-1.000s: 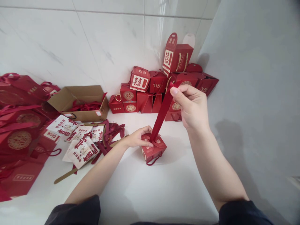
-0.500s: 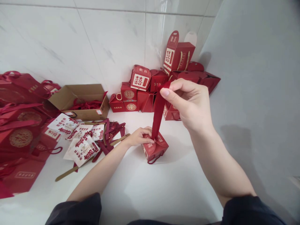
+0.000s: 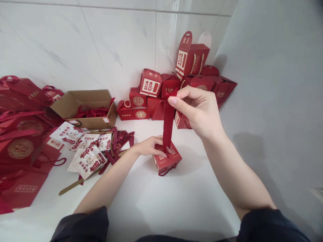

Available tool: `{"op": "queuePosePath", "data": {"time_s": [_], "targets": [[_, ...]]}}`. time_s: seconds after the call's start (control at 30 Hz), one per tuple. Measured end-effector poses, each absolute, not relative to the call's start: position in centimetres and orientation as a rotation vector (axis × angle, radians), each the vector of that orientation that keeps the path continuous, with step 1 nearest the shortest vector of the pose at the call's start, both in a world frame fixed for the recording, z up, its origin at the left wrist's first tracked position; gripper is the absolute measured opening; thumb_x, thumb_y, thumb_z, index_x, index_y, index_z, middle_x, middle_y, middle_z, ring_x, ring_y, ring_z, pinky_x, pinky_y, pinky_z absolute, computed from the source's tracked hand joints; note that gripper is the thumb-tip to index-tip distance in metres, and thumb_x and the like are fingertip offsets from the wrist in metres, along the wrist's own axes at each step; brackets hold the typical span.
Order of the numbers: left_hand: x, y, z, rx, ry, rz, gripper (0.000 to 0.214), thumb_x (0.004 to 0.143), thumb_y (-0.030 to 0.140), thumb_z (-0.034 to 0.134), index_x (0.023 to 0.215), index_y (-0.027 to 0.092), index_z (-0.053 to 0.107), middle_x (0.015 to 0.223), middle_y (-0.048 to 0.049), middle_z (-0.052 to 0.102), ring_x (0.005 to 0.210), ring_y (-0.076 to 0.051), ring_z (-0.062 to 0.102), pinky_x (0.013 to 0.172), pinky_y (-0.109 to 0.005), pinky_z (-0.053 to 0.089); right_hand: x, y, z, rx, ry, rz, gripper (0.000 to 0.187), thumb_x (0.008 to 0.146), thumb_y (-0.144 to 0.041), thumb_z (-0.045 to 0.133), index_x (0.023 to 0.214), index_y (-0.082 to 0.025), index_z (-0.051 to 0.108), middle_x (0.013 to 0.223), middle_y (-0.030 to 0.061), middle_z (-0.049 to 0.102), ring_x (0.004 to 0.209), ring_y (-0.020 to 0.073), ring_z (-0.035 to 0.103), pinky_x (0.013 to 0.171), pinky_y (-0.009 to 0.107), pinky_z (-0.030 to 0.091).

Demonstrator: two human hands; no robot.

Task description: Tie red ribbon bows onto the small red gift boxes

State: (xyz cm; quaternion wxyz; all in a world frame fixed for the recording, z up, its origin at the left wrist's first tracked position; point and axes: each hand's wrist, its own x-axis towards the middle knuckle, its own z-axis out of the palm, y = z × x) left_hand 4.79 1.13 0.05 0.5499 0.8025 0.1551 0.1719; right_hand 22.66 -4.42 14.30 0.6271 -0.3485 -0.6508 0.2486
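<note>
Right hand [image 3: 199,112]: closed in a pinch, thumb and forefinger gripping the upper end of the ribbon [image 3: 168,126] and holding it taut, nearly upright above the box.
Left hand [image 3: 148,147]: fingers curled narrowly over the top of the small red box [image 3: 166,161], pressing where the ribbon's lower end is meeting the lid.
Position of the box: standing on the white bench [image 3: 156,201], near the middle, well apart from the stacked boxes [image 3: 151,88] against the tiled wall.
Risk 1, slip at the pinch: the grip is covering only the ribbon's tip, so a sharper pull is likely to be drawing it out of the fingers.
Risk 2, lifted or tipped box: the box looks light, and upward tension exceeding the left hand's pressure may be tilting it or tearing the lid flaps.
Risk 3, twist: the flat ribbon may be turning along its length under tension and creasing at the lid.
Risk 4, snagging: the cord loop [image 3: 165,173] is hanging at the box's front edge, where a shifting box could be catching it.
Risk 5, clutter: loose ribbons [image 3: 122,137] and printed cards [image 3: 87,158] are lying just beside the left forearm, where a sweep of the arm could be scattering them.
</note>
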Motion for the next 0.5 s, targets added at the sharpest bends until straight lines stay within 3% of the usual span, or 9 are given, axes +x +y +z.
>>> {"op": "queuePosePath", "data": {"time_s": [0.17,0.37,0.5], "targets": [[4.7,1.7,-1.5,1.833,0.379,0.437,0.024,0.073,0.032,0.074,0.092,0.017,0.076,0.102,-0.0117,0.070,0.104,-0.022,0.060,0.096,-0.034,0.044,23.4,-4.3,14.1,-0.747,-1.434,0.482,0.022,0.076,-0.038,0.073,0.069,-0.019,0.064,0.064,-0.0036,0.057,0.061,0.0093,0.054,0.055,0.024,0.042],[4.9,1.6,-1.5,1.869,0.364,0.443,0.022,0.079,0.033,0.068,0.093,0.018,0.076,0.096,-0.0116,0.072,0.105,-0.021,0.058,0.096,-0.033,0.043,24.1,-4.0,13.4,-0.784,-1.381,0.548,0.022,0.077,-0.038,0.072,0.070,-0.019,0.063,0.052,-0.0055,0.051,0.046,0.0073,0.048,0.044,0.021,0.037],[5.0,1.5,-1.6,1.904,0.354,0.465,0.020,0.080,0.032,0.068,0.090,0.017,0.077,0.089,-0.0123,0.073,0.105,-0.021,0.054,0.096,-0.034,0.041,25.1,-0.3,11.2,-0.833,-1.238,0.646,0.024,0.078,-0.043,0.069,0.076,-0.020,0.062,0.059,-0.0041,0.057,0.051,0.0090,0.056,0.044,0.019,0.041]]}}
